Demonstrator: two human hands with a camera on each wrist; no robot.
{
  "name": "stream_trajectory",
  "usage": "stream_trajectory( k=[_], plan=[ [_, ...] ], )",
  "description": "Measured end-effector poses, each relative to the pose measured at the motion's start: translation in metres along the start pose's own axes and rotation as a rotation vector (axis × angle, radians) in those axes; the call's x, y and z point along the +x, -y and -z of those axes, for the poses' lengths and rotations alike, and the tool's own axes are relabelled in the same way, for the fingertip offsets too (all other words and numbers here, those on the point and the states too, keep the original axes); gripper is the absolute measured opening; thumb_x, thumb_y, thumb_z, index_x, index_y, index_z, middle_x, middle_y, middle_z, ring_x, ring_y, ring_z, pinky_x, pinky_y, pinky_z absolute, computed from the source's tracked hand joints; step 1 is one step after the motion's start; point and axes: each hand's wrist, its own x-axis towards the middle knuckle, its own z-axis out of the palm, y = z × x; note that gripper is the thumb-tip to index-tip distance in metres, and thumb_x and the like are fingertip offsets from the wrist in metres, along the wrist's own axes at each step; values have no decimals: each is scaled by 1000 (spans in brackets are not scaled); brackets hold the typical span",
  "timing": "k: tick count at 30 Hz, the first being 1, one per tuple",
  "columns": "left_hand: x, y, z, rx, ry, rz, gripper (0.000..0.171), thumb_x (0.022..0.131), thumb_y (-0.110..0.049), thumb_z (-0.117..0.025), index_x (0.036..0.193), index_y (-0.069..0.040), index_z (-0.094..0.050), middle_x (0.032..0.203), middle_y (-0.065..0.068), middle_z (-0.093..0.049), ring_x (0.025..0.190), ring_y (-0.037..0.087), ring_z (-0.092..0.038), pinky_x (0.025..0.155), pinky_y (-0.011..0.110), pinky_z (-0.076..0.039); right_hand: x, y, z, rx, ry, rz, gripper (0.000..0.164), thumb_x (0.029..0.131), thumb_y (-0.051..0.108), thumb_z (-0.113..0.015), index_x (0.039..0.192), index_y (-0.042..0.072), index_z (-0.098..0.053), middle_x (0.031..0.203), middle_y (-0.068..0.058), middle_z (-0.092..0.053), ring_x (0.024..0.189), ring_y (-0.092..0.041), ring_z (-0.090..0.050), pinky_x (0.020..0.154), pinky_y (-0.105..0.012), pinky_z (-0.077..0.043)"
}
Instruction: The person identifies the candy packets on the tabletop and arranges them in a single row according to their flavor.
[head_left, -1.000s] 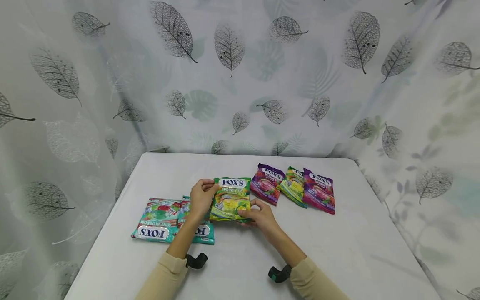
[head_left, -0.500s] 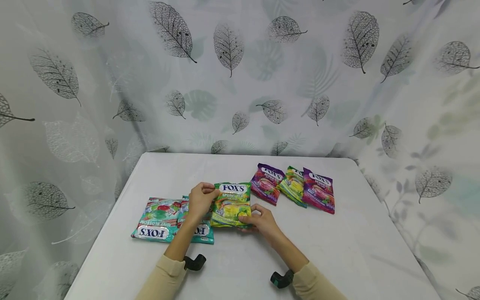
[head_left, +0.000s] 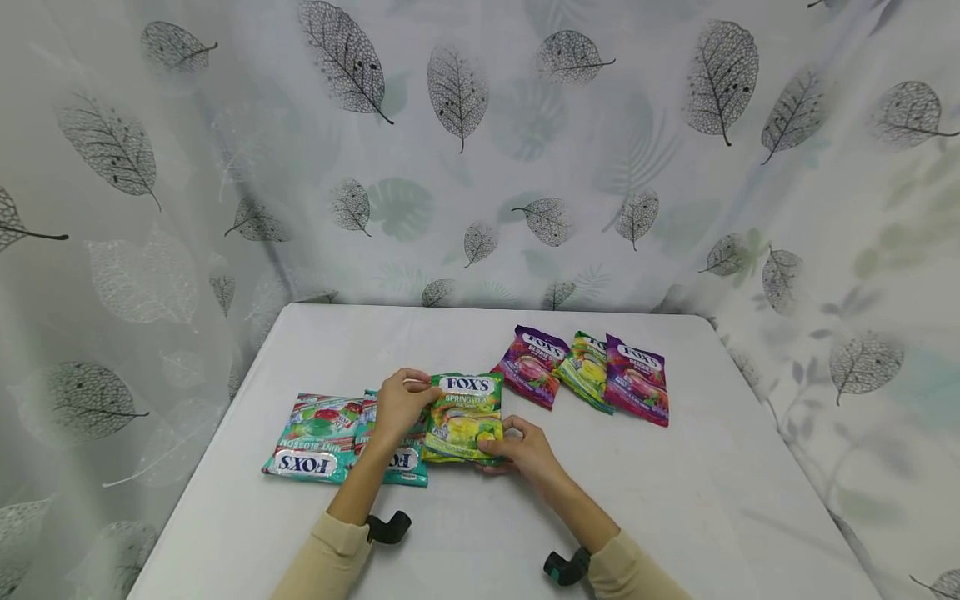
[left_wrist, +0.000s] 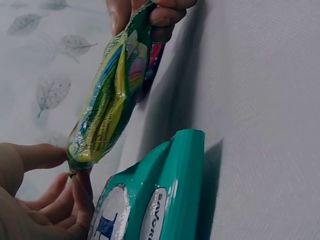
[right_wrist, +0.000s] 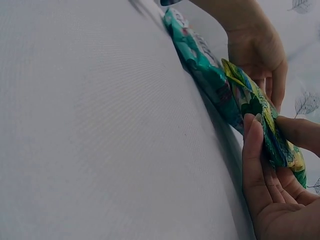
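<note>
A green and yellow FOX'S Spring Tea candy bag (head_left: 463, 421) is held between both hands, face up, near the middle of the table. My left hand (head_left: 401, 408) pinches its upper left edge. The right hand (head_left: 528, 450) grips the lower right corner, thumb on the front and fingers behind. In the left wrist view the candy bag (left_wrist: 102, 105) is seen edge-on, raised off the white surface. Two teal Mint Blossom candy bags lie to the left, one (head_left: 311, 442) fully visible and the other (head_left: 405, 467) partly behind my left hand and wrist.
At the back right lie a purple Berries bag (head_left: 531, 367), a green and yellow bag (head_left: 585, 371) and another purple Berries bag (head_left: 637, 379), set close together. The white table (head_left: 675, 500) is backed by a leaf-patterned curtain (head_left: 465, 192).
Both hands have brought the green and yellow candy bag a little toward the person and lower in the head view. The other bags stay in place.
</note>
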Motion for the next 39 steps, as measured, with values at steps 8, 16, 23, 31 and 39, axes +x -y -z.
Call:
stream_trajectory(
  k=[8,16,23,31,39],
  plan=[
    [-3,-6,3,179,50,-44,28,88,-18,-84,109,-3,-71,97,13,-76,72,22,-71,62,37,-56,-3,-4,1,-15,-15,-1,37,92,15,-82,113,-3,-57,109,-22,-76,88,-31,-78,79,-42,-62],
    [-3,-6,4,299,75,-61,27,88,-19,-84,107,-4,-72,98,14,-75,74,22,-69,63,39,-56,-5,-6,1,-37,-4,12,36,90,13,-83,110,-4,-57,103,-21,-76,86,-34,-78,77,-42,-63],
    [-4,-8,2,390,113,-65,30,88,-21,-83,110,-5,-70,91,9,-74,70,21,-66,58,35,-50,-9,-4,-1,-129,5,28,35,90,15,-83,108,-2,-58,99,-20,-77,78,-32,-78,70,-40,-63],
    [-5,-10,0,456,124,-82,32,87,-19,-83,111,-3,-69,79,4,-69,60,18,-60,53,32,-45,-11,3,-2,-306,-24,28,35,87,22,-87,100,3,-60,86,-14,-77,66,-26,-75,60,-37,-62],
    [-9,-14,-2,509,176,-77,34,90,-19,-79,115,-1,-66,68,3,-62,51,17,-52,48,30,-41,-13,5,-1,-570,-79,60,36,83,36,-89,90,8,-67,66,-4,-72,53,-22,-70,50,-26,-50]
  ],
)
